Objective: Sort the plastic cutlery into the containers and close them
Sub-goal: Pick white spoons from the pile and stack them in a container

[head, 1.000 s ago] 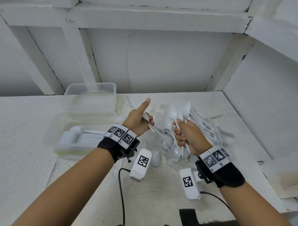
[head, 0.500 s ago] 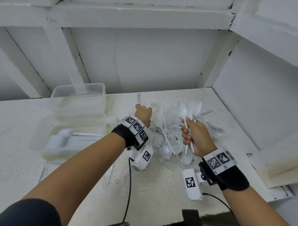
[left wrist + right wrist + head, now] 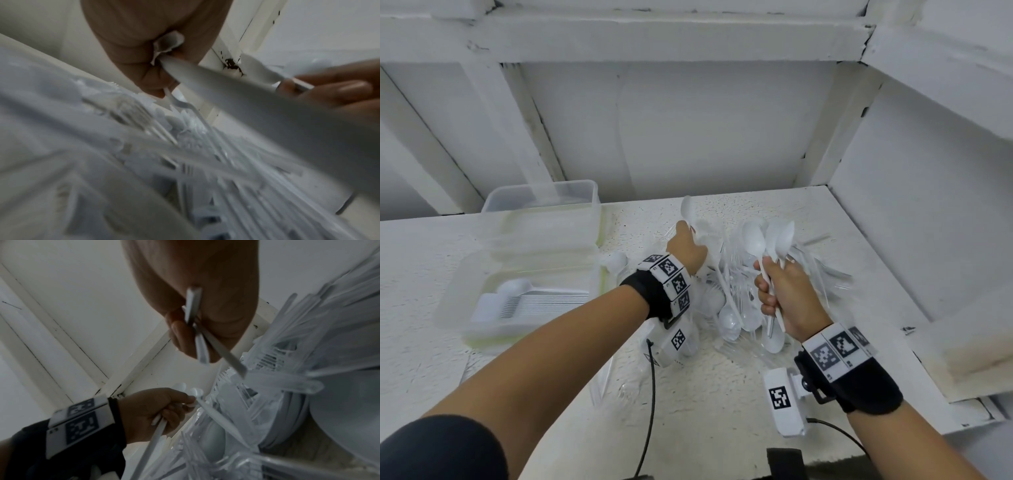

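Note:
A heap of white and clear plastic cutlery [image 3: 743, 298] lies on the white shelf. My left hand [image 3: 686, 248] grips a white spoon [image 3: 687, 210] over the heap's left side, its bowl sticking up; the same hand [image 3: 156, 410] shows in the right wrist view with handles [image 3: 216, 413] through its fingers. My right hand [image 3: 782, 294] holds a bunch of white spoons [image 3: 767, 240] upright by their handles [image 3: 193, 305]. Left of the heap stands an open clear container [image 3: 465, 322] with a row of stacked white spoons [image 3: 524, 301] inside.
A second clear container [image 3: 541, 212] stands behind the first, against the wall. The shelf [image 3: 705, 387] ends at a wall on the right, and a raised ledge [image 3: 969, 349] sits at its right edge. A black cable [image 3: 650, 411] runs along the shelf front.
My left hand has reached farther forward over the heap and now holds a spoon raised. The right hand has lifted its bunch of spoons slightly. The view has swung a little to the right.

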`<state>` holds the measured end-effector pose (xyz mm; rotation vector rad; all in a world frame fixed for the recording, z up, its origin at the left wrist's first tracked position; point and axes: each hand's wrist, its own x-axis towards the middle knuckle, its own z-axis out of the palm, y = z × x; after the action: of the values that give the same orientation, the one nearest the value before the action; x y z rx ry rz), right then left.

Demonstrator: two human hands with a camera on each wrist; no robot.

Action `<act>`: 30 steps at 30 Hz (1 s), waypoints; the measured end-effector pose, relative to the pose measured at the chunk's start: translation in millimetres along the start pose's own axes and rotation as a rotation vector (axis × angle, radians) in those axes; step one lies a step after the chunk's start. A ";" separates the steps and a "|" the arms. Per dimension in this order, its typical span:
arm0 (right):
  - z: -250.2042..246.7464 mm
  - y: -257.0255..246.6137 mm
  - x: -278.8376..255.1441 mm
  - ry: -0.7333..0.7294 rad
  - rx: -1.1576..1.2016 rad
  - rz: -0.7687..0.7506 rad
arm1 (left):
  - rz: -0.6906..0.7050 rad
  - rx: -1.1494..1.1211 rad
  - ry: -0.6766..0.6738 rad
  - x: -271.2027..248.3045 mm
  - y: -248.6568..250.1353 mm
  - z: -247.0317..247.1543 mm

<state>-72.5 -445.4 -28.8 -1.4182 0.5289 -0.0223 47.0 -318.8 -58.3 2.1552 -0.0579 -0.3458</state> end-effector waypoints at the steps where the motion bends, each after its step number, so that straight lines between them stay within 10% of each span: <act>1: 0.9 -0.3 0.6 -0.004 -0.012 -0.009 | 0.031 -0.063 0.002 -3.3 0.5 -3.9; 12: 59.4 -36.0 -1.5 -0.131 -0.405 -0.395 | 0.192 -0.592 -0.046 -70.2 13.1 -58.1; 30: 132.0 -10.9 -17.6 -0.201 -0.420 -0.439 | 0.111 -0.650 0.228 -98.7 -31.9 -90.5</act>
<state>-37.1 -318.8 -5.1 -1.9022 0.0446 -0.1249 -26.3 -211.2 -13.6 1.5252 0.0587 -0.0374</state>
